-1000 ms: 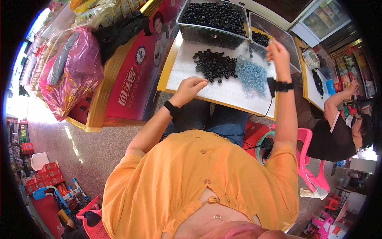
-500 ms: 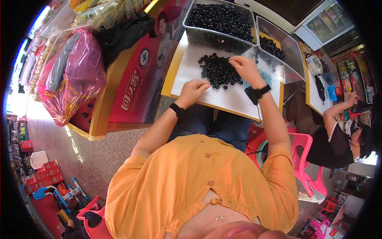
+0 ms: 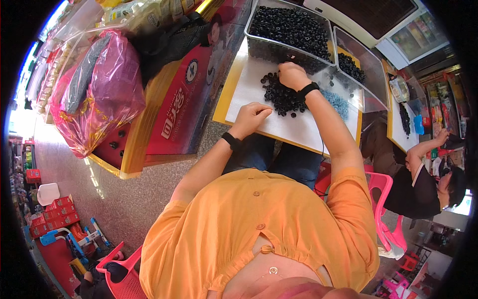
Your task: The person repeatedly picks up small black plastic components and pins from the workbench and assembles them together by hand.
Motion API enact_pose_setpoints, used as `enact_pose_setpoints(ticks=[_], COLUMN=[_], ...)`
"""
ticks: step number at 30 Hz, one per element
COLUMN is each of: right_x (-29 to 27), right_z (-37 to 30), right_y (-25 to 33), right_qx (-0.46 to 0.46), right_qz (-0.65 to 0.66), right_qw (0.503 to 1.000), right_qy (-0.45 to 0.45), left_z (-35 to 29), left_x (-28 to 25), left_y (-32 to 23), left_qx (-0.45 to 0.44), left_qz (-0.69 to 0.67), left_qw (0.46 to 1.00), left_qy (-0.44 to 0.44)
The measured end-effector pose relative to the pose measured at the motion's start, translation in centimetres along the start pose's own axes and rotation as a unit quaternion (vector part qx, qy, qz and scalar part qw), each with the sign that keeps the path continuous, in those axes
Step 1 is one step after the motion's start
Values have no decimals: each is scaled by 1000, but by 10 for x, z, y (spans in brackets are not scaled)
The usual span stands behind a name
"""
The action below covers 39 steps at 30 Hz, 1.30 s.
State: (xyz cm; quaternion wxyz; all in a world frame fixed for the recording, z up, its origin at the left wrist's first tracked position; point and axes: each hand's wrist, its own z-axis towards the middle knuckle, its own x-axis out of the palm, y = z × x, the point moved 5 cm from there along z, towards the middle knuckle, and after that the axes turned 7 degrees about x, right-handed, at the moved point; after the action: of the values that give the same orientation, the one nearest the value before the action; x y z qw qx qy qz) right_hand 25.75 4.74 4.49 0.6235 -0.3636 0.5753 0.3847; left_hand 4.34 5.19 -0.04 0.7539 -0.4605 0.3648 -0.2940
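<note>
Black rings heaped on white board; right hand curled atop, left hand loosely clenched beside.

A pile of rings lies on the board, before the tray.

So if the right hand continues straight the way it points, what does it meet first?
Probably the clear bin of black rings: the right hand rests on the loose ring pile, pointing toward its front wall. Depth is uncertain.
</note>
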Motion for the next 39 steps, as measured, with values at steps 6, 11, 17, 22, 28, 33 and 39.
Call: enact_pose_setpoints(ticks=[6,11,17,22,28,33,39], right_x=[-37,-52,-47,-45,-28,-13,-16], right_z=[-55,-153,-216,-244,-276,-281,-260], right_y=[-4,35,28,9,-59,-95,-89], right_qx=[18,-12,19,14,148,217,220], right_qz=[261,439,486,483,455,308,251], right_qw=[962,896,867,866,870,915,933], right_qy=[-77,-68,-107,-129,-116,-146,-132], left_z=[0,-15,-24,-26,-11,3,1], left_x=[2,9,42,72,91,99,101], left_y=[2,-17,-30,-42,-42,-25,-17], left_qx=[-22,-193,-241,-302,-225,-221,-204], left_qz=[-16,-386,-446,-459,-296,-273,-246], left_qw=[1000,901,849,802,895,915,926], left_qy=[-8,35,152,235,244,198,202])
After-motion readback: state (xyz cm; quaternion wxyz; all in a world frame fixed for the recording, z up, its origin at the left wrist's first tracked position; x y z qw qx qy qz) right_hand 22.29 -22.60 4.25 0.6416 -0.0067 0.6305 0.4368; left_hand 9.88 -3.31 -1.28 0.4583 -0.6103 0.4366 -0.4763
